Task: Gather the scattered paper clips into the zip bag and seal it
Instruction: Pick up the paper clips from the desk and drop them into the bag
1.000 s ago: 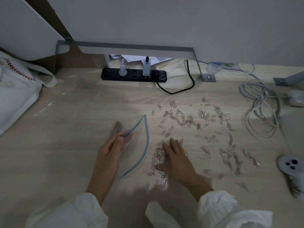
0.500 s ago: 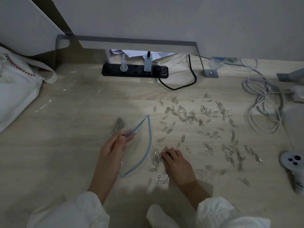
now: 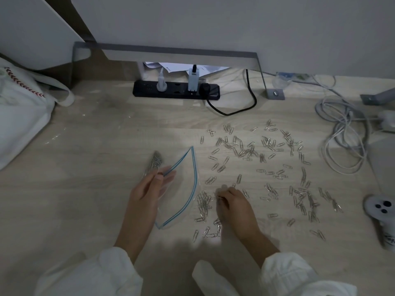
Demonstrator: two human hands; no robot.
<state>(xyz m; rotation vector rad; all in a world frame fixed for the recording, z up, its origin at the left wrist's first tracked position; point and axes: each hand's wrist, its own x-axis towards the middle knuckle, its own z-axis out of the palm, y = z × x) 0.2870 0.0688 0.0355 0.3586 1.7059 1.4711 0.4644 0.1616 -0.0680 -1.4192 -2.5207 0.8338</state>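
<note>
While the left hand (image 3: 147,189) pinches one lip of the zip bag (image 3: 181,195) between thumb and fingers, the mouth gapes toward the right, its blue zip line bowed in an arc. The bag lies flat on the pale wooden floor (image 3: 85,189); a small bunch of clips (image 3: 155,162) sits inside at its far corner.

Right hand (image 3: 235,207): palm down, fingers curled, tips pinching at a few paper clips (image 3: 267,167) just beside the bag's mouth. Tips slightly blurred. A denser heap (image 3: 203,204) lies between this hand and the bag. Remaining clips spread wide to the right and beyond.

Surroundings: black power strip (image 3: 176,91) by the wall, white cable coil (image 3: 342,142) far right, white controller (image 3: 380,212) at right edge, cloth tote (image 3: 19,116) at left.
</note>
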